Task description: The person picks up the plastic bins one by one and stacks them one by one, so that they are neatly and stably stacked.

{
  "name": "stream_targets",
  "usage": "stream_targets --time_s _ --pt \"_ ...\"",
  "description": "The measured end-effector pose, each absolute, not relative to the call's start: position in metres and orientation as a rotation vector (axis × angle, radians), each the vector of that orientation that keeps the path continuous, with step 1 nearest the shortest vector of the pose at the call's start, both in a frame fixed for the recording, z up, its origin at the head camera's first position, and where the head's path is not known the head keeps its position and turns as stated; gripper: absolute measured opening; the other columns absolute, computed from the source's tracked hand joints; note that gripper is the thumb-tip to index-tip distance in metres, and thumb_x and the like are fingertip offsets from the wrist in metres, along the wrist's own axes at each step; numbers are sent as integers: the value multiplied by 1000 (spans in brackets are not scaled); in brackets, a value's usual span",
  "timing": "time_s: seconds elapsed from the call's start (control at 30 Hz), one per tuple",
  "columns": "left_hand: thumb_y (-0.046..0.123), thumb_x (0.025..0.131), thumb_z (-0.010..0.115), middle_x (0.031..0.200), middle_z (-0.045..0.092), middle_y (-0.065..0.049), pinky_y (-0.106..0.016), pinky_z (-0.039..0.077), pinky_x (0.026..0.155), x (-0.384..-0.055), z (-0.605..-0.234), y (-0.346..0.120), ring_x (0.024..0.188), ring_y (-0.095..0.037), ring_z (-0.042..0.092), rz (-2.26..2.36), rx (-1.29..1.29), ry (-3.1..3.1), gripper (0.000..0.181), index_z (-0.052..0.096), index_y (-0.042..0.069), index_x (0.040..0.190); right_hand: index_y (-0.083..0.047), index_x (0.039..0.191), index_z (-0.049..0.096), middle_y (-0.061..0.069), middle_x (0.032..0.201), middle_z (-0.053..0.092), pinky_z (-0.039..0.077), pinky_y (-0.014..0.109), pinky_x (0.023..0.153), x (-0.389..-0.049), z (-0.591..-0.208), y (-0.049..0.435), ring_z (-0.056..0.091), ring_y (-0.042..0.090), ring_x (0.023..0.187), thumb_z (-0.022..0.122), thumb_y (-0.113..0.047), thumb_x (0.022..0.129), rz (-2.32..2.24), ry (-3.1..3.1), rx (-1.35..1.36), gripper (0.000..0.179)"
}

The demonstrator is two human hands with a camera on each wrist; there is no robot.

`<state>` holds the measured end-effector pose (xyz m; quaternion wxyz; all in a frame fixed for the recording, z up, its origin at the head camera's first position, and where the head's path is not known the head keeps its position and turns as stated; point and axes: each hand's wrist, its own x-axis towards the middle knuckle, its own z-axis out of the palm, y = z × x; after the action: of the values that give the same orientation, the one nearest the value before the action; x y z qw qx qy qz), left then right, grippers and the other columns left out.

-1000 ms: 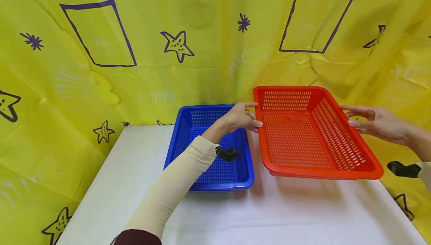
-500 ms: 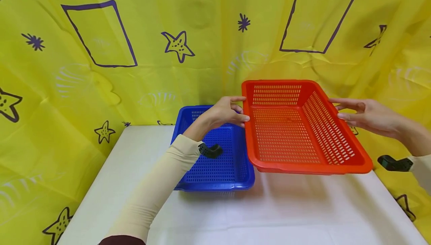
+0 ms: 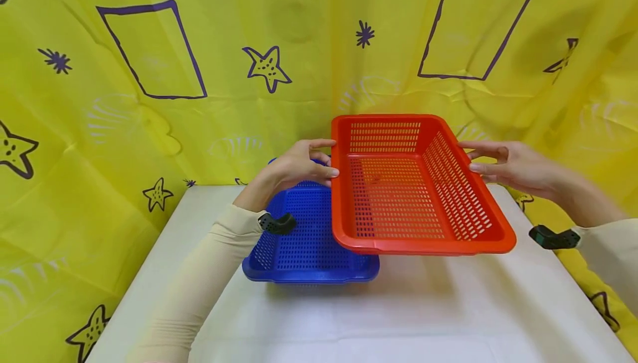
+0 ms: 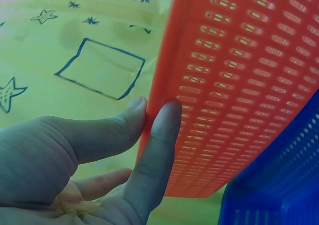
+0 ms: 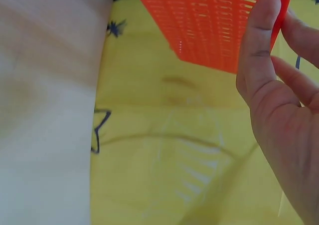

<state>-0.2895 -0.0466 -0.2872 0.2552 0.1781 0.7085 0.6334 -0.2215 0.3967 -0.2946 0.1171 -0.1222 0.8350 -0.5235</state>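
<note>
A red slotted plastic basket hangs above the table, held by both hands. My left hand pinches its left rim between thumb and fingers, as the left wrist view shows with the basket's slotted wall. On the opposite rim my right hand grips with thumb and fingers; in the right wrist view a finger lies against the outer wall. Below and to the left, a blue slotted basket stands on the table. The red basket and left hand cover part of its right side and back. Nothing lies inside the red basket.
A white-covered table spreads under both baskets. Behind and beside it hangs a yellow curtain printed with starfish and frames, close to the table's back edge. Dark cameras are strapped at both wrists.
Both hands have carried the red basket leftward and slightly up, so it now overlaps the right part of the blue basket in the head view. The blue basket stays put.
</note>
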Motion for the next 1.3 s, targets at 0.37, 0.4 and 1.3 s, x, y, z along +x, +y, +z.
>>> stream_targets --time_s 0.37,0.4,1.3 --pt "-13 91 69 109 53 -16 -39 63 80 -283 -286 -100 80 -23 70 1663 489 2015 78 35 6 159 -3 159 35 14 133 53 60 34 91 -230 -292 343 67 22 109 63 -6 102 -1601 2354 -339 64" --pt "-13 91 69 109 53 -16 -40 63 80 -282 -286 -105 80 -23 70 1657 484 2021 78 35 6 159 -3 159 35 15 134 52 60 35 91 -231 -292 338 67 22 109 64 -5 101 -1611 2342 -332 65" --pt "-8 94 67 122 49 -23 -43 63 84 -278 -288 -199 89 -26 70 1552 469 2129 76 32 6 160 2 157 35 23 129 48 62 34 84 -254 -302 250 70 20 88 67 -3 99 -1707 2205 -417 67"
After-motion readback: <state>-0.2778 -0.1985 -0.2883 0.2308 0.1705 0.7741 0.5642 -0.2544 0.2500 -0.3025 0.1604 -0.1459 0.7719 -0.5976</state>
